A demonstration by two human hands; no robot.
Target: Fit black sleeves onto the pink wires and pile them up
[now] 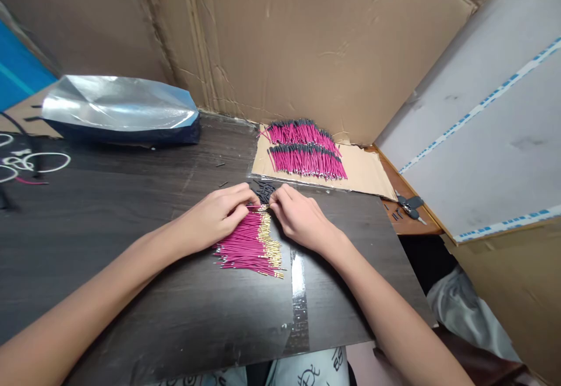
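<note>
Both my hands meet over a pile of short magenta wires [243, 240] with gold-coloured metal ends. My left hand [221, 214] is closed in a pinch on one magenta wire [253, 207], just above the pile. Facing it, my right hand [298, 214] pinches at the gold end of that wire; whatever lies between its fingertips is too small to make out. Just behind the fingertips is a heap of small black sleeves [263, 190].
On a flat cardboard piece [366, 170] lie two rows of magenta wires with black ends [307, 161]. A silver bag [120, 105] rests at back left, near white cable loops [44, 162]. Cutters [411, 205] lie at right. Cardboard walls [298, 41] stand behind the table.
</note>
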